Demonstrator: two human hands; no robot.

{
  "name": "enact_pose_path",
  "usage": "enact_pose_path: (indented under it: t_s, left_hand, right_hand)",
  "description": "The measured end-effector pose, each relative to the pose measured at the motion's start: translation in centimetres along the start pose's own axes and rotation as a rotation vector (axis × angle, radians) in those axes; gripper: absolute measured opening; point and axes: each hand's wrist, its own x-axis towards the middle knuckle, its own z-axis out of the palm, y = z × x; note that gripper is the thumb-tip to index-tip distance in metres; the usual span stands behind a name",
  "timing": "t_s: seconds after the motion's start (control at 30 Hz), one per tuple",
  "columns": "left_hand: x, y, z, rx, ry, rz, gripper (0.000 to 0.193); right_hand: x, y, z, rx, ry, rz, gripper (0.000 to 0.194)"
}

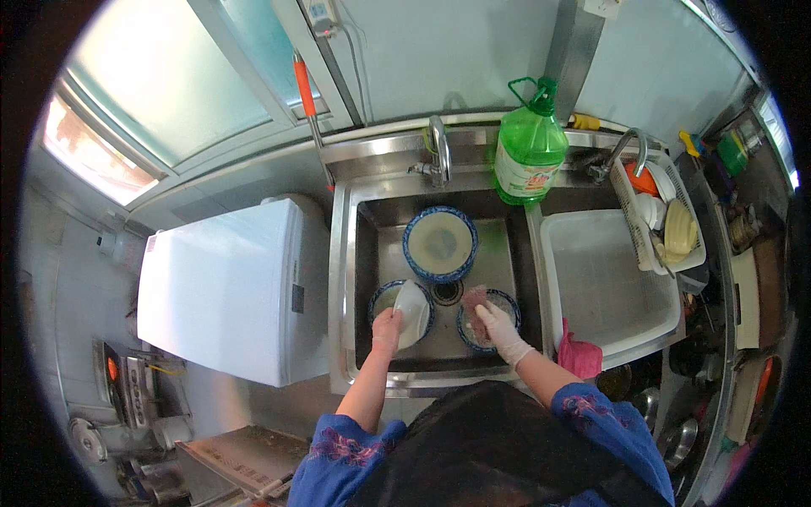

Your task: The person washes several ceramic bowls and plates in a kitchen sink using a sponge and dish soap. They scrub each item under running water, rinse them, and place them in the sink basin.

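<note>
My left hand, bare, holds a white bowl tilted above a blue-rimmed bowl at the left of the steel sink basin. On my right hand is a thin, pale translucent glove. Its fingers grip a pinkish-brown scrubbing cloth over another blue-rimmed bowl, which has whitish suds or bits inside. Farther back in the basin stands a larger blue-rimmed bowl with cloudy liquid in it. The drain shows between the three bowls.
Behind the basin rises a chrome faucet, with a green detergent jug to its right. A white plastic tub lies right of the basin, a pink cloth over its edge. A dish basket overlaps its back corner. A white box-shaped appliance stands left.
</note>
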Motion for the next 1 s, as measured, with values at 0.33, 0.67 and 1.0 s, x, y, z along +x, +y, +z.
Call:
enact_pose_path:
  t_s: [0.33, 0.67, 1.0]
  left_hand:
    - [-4.5, 11.8, -2.9, -0.795, -0.059, 0.054, 0.031]
    - [-0.9, 16.4, -5.6, -1.464, -0.009, 0.107, 0.047]
    - [-4.9, 19.2, -2.9, -1.273, -0.114, 0.072, 0.051]
  right_hand:
    - [7.3, -10.7, 11.2, -1.117, -0.069, -0.892, 0.056]
    - [3.8, -6.9, 10.1, -0.398, 0.120, -1.120, 0.070]
    - [4.7, -19.1, 11.2, -1.256, 0.113, -1.018, 0.044]
